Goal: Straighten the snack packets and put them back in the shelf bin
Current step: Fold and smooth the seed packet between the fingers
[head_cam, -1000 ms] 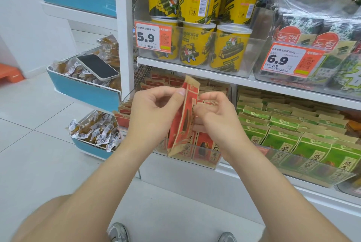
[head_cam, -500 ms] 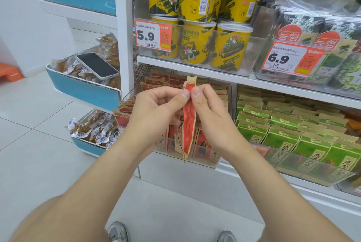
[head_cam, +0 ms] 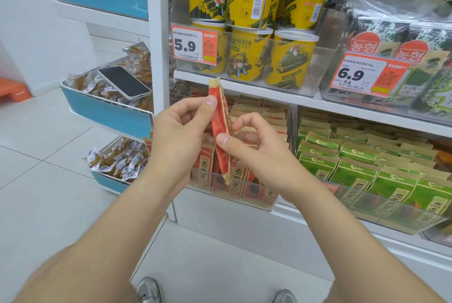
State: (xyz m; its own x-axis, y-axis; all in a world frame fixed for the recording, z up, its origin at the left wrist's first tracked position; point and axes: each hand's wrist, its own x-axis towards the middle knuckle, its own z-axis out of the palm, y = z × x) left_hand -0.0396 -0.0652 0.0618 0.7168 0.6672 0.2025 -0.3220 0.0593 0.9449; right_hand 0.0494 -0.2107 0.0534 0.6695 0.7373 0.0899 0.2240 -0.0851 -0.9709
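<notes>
A red and tan snack packet stands edge-on and upright in front of the lower shelf. My left hand pinches its upper part between thumb and fingers. My right hand pinches its middle from the right, thumb on the near face. Behind the hands, a clear shelf bin holds rows of the same red packets, standing upright.
Green packets fill the bin to the right. Yellow tubs stand on the shelf above, behind price tags. A phone lies on wrapped snacks in a blue side basket. A second basket sits lower. White floor spreads below.
My right hand has slid from the packet's top down to its middle. The packet has risen a little and tilted slightly, still held by my left hand.
</notes>
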